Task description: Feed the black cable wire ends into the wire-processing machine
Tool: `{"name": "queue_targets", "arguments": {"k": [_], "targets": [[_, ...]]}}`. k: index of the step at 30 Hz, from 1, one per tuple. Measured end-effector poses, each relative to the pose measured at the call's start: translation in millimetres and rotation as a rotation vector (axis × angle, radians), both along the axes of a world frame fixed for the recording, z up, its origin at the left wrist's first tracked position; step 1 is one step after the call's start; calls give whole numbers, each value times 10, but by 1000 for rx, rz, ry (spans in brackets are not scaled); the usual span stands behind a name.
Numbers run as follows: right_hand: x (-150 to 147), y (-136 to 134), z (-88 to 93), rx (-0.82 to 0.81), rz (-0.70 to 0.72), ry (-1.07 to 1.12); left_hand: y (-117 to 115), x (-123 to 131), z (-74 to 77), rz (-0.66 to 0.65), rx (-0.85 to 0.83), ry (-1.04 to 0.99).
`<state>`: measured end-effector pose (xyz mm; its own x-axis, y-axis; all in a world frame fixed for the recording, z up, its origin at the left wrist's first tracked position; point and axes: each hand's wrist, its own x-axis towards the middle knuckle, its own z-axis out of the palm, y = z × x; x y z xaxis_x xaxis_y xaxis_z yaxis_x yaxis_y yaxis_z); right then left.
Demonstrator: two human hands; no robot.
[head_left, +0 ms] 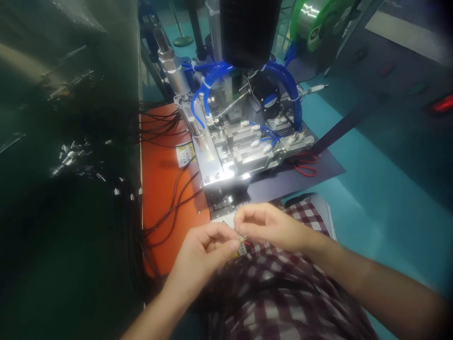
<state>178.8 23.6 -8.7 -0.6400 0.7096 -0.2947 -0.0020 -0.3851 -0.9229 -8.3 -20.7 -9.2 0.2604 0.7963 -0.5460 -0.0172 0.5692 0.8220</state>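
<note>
My left hand (pixel 208 248) is closed in a pinch, thumb against forefinger. At those fingertips short thin wire ends (pixel 243 239) stick out, pale with a bit of red; their other ends are hidden. My right hand (pixel 271 225) is just above and to the right, with thumb and forefinger curled together near the wires. Whatever lies between its fingertips is too small to make out. Both hands are in front of a metal machine (pixel 244 156) with blue air tubes (pixel 295 89), close to its front block (pixel 228 213).
An orange plate (pixel 159 189) left of the machine carries black cables (pixel 175 203) and a warning label (pixel 185 154). Many dark cables with shiny ends (pixel 74 156) lie on the green surface at left. A green wire spool (pixel 311 21) and red wires (pixel 306 165) are at right.
</note>
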Motion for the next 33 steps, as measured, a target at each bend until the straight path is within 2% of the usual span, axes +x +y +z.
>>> {"name": "queue_targets", "arguments": {"k": [4,6,8,10,14,19,24,30,33], "targets": [[60,105,81,354,125,-24,6,7,19,-47,-31,-11],[65,148,108,542,169,-84,-4,20,24,-27,1,21],[41,166,110,653,173,-123,-16,31,22,17,45,63],[-4,150,85,622,83,-129,-21,37,15,93,81,100],[-91,33,-2,325,-218,-173,-6,42,1,246,90,86],[-174,-112,-32,180,-277,-220,0,35,-20,278,113,82],[-289,-144,23,64,-339,-144,-8,41,-12,323,117,30],[-385,-214,23,101,-407,-148,4,58,38,373,95,-76],[-378,-236,-1,207,-403,-181,4,58,46,352,79,-91]]}}
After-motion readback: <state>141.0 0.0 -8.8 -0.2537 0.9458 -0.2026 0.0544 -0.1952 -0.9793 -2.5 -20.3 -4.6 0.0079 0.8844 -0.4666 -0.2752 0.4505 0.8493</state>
